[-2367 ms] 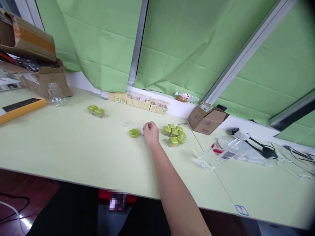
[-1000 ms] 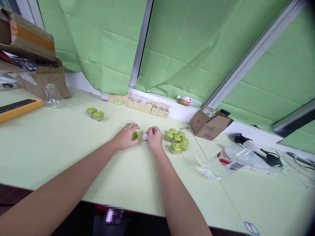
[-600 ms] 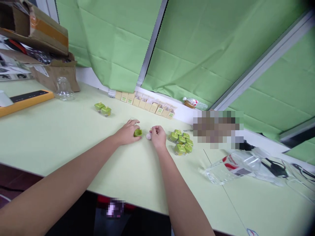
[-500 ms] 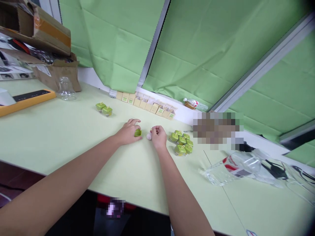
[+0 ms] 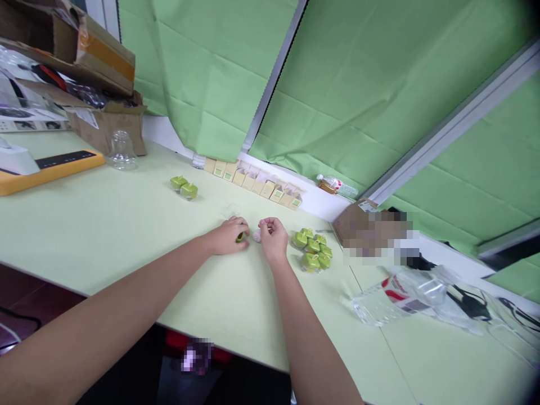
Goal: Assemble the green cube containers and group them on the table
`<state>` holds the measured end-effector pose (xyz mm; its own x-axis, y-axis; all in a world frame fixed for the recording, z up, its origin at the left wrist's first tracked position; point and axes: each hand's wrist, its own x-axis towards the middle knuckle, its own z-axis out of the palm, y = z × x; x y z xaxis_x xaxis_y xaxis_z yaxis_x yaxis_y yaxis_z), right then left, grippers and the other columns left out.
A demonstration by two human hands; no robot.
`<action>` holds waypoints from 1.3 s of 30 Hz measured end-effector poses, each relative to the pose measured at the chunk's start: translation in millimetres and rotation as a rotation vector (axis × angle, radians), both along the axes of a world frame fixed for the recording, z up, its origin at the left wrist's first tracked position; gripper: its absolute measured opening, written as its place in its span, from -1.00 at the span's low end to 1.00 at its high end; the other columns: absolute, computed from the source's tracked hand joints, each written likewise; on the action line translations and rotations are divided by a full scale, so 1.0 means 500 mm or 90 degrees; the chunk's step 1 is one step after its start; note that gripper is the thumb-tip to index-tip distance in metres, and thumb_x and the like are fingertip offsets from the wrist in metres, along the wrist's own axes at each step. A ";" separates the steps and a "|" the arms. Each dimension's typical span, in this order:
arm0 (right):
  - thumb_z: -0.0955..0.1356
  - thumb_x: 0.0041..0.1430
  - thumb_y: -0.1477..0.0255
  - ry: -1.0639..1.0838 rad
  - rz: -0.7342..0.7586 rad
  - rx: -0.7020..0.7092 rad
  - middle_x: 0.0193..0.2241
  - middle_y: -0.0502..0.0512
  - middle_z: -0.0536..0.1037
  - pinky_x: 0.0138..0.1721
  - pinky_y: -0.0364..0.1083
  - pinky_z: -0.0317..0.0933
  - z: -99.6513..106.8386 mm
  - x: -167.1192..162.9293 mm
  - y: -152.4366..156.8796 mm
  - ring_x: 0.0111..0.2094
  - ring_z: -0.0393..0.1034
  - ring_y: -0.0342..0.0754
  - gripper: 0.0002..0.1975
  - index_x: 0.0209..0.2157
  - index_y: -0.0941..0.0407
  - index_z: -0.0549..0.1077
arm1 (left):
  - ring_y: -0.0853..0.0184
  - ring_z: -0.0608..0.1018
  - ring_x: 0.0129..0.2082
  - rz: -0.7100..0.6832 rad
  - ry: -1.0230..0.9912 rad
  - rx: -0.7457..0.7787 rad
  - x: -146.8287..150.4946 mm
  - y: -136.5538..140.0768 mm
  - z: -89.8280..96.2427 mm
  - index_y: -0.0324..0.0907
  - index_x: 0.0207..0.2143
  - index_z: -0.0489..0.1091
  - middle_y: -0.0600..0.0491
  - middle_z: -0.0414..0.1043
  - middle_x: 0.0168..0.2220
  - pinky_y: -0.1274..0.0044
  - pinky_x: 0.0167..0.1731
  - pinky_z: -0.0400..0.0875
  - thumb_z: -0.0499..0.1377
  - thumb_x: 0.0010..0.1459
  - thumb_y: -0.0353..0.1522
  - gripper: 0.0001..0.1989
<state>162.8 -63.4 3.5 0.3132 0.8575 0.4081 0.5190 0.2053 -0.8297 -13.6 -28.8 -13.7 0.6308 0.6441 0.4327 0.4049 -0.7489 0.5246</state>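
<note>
My left hand (image 5: 228, 236) is closed around a small green lid (image 5: 240, 237), mostly covered by the fingers. A small clear plastic cup (image 5: 230, 211) stands just beyond that hand. My right hand (image 5: 274, 239) pinches its fingertips together beside a small pinkish-white round object (image 5: 257, 235); the fingers partly hide what they grip. To the right sits a cluster of several small clear tubs with green lids (image 5: 312, 246) and yellow loops on top. Two more green-lidded tubs (image 5: 189, 191) stand at the back left.
A row of small tan cartons (image 5: 248, 181) lines the wall. Large clear bottles (image 5: 399, 295) lie at right, near a cardboard box (image 5: 354, 219). At left are a clear plastic vessel (image 5: 122, 152), an orange-edged device (image 5: 63, 169) and stacked cardboard boxes (image 5: 105, 62).
The left hand has turned so its fingers cover more of the green lid, and it sits closer to the right hand. The view has shifted slightly.
</note>
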 end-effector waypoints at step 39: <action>0.33 0.01 0.41 -0.163 0.092 -0.016 -0.53 -0.07 0.56 -0.40 -0.15 0.25 0.034 -0.057 -0.041 -0.50 0.40 -0.10 -0.87 -0.50 0.05 0.54 | 0.23 0.50 -0.19 0.012 -0.083 0.036 0.012 -0.011 0.026 -0.14 -0.17 0.37 -0.02 0.45 -0.17 0.44 -0.20 0.39 0.07 0.03 -0.53 -0.71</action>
<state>134.5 -83.8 20.5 0.0763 0.8966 0.4363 0.6794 0.2735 -0.6809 -7.4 -34.2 -0.8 0.5550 0.6278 0.5457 0.3507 -0.7715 0.5309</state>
